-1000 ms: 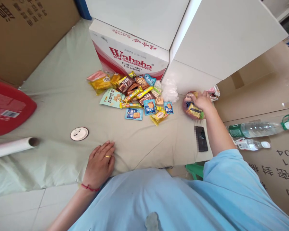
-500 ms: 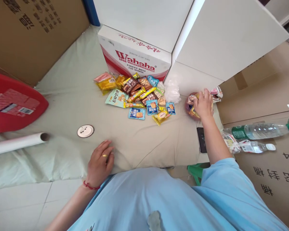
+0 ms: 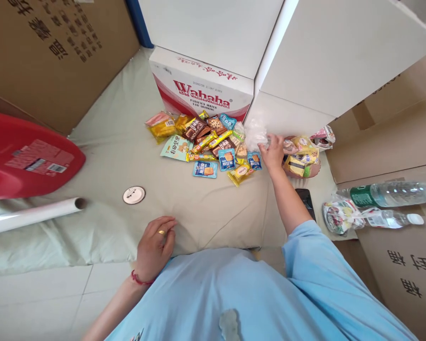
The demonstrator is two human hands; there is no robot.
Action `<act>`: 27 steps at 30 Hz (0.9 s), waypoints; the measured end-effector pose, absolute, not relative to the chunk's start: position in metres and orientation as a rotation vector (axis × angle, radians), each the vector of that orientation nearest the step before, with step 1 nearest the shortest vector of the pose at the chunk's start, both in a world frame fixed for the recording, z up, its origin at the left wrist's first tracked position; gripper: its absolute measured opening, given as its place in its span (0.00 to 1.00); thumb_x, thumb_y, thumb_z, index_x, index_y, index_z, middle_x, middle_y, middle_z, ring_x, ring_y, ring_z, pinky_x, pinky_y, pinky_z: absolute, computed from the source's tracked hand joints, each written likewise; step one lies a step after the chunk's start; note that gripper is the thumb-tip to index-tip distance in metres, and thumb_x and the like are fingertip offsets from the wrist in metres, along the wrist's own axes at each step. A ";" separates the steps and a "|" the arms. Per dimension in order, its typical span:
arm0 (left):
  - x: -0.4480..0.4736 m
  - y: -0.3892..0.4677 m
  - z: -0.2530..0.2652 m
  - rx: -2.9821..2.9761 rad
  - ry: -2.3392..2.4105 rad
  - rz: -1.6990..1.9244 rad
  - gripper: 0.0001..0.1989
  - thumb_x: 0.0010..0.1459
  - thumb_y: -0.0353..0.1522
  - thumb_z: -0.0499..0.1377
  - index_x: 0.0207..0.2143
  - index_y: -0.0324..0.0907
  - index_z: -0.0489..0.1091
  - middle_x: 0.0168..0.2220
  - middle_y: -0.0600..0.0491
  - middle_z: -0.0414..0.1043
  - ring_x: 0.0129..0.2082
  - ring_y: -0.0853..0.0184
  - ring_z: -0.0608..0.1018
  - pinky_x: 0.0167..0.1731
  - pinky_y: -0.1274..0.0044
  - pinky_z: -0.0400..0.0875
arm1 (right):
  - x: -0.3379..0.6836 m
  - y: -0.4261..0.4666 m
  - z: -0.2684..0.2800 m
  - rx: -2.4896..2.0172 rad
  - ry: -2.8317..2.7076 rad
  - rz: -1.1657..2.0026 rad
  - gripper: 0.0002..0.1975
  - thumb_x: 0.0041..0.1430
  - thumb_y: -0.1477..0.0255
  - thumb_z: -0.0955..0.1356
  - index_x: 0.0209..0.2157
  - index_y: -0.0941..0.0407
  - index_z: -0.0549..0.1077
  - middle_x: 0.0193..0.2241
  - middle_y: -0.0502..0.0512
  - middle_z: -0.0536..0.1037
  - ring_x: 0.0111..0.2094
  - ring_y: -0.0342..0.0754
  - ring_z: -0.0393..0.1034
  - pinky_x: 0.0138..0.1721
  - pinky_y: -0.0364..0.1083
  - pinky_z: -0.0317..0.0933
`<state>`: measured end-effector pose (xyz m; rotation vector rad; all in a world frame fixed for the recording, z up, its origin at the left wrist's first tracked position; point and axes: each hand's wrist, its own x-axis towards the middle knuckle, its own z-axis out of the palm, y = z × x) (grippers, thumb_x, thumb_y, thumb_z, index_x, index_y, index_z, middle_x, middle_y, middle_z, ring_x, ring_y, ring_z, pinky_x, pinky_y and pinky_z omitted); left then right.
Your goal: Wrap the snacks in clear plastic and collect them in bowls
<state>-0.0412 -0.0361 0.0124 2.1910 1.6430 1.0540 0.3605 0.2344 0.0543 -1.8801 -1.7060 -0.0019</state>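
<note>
My left hand [image 3: 155, 248], with a gold ring and a red wrist cord, lies on the pale cloth with its fingers loosely stretched and nothing seen in them. A round badge [image 3: 134, 195] is beyond it, pin side up. At the right end of a snack pile, my right hand [image 3: 274, 154] has its fingers apart beside a crumpled clear plastic bag [image 3: 255, 135]. Whether it touches the bag I cannot tell. Close by are a blue snack packet [image 3: 254, 161] and a yellow packet [image 3: 240, 173]. Right of this hand, a bowl [image 3: 314, 170] is heaped with wrapped snacks.
A Wahaha carton [image 3: 202, 90] stands behind the pile. To the left are a red jug [image 3: 31, 156] and a white tube [image 3: 35, 216]. A dark phone [image 3: 306, 203], bottles including a green-labelled bottle [image 3: 394, 194], and a cardboard box [image 3: 383, 123] are at right.
My right hand has moved left, from over the snack bowl to the plastic bag and the pile's right end. The bowl's contents now show. My left hand stays on the cloth.
</note>
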 end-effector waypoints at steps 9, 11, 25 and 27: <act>-0.019 -0.025 0.025 1.651 1.611 1.058 0.10 0.68 0.37 0.56 0.42 0.44 0.77 0.45 0.48 0.79 0.46 0.62 0.80 0.48 0.69 0.75 | 0.355 0.176 0.076 -1.495 -1.082 0.538 0.12 0.62 0.59 0.69 0.37 0.53 0.72 0.30 0.49 0.70 0.27 0.43 0.59 0.31 0.44 0.60; -0.005 -0.013 0.035 1.372 1.523 0.993 0.15 0.67 0.44 0.57 0.40 0.44 0.77 0.42 0.48 0.78 0.42 0.63 0.80 0.42 0.71 0.76 | 0.338 0.143 0.066 -1.447 -0.987 0.785 0.13 0.61 0.57 0.69 0.37 0.52 0.70 0.24 0.45 0.66 0.21 0.41 0.52 0.22 0.42 0.52; 0.073 0.036 0.045 0.995 1.194 0.788 0.20 0.51 0.48 0.68 0.30 0.42 0.69 0.26 0.58 0.68 0.25 0.71 0.68 0.27 0.78 0.64 | 0.268 0.035 0.037 -1.350 -1.259 1.299 0.19 0.65 0.50 0.69 0.43 0.51 0.77 0.41 0.55 0.77 0.38 0.48 0.75 0.42 0.49 0.72; 0.072 0.033 0.043 1.147 1.342 0.847 0.15 0.53 0.43 0.66 0.30 0.43 0.70 0.27 0.57 0.70 0.27 0.70 0.70 0.29 0.77 0.66 | 0.264 0.035 0.038 -1.366 -1.184 1.426 0.22 0.63 0.47 0.69 0.40 0.52 0.76 0.37 0.53 0.77 0.37 0.48 0.74 0.38 0.47 0.72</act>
